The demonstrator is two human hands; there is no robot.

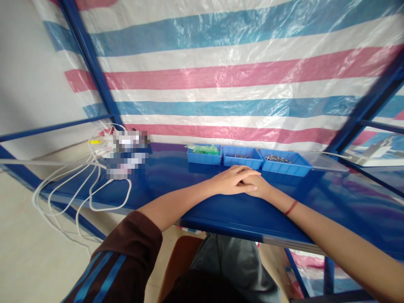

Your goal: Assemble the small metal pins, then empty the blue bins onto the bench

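Note:
My left hand lies across the top of my right hand, its fingers stretched out and the thumb apart from them. Most of the right hand's fingers are hidden beneath the left. Both rest at the middle of a blue tabletop, and no object shows in either one. Just behind the hands, three blue bins stand in a row. Green plastic packaging sits in the left bin. Small metal pieces lie in the middle bin, and a pile of slender metal parts fills some of the right bin.
White cables loop over the table's left end, beside a blurred patch. Blue frame posts rise at both sides. A striped plastic sheet hangs behind. Right of the bins lies a clear flat sheet.

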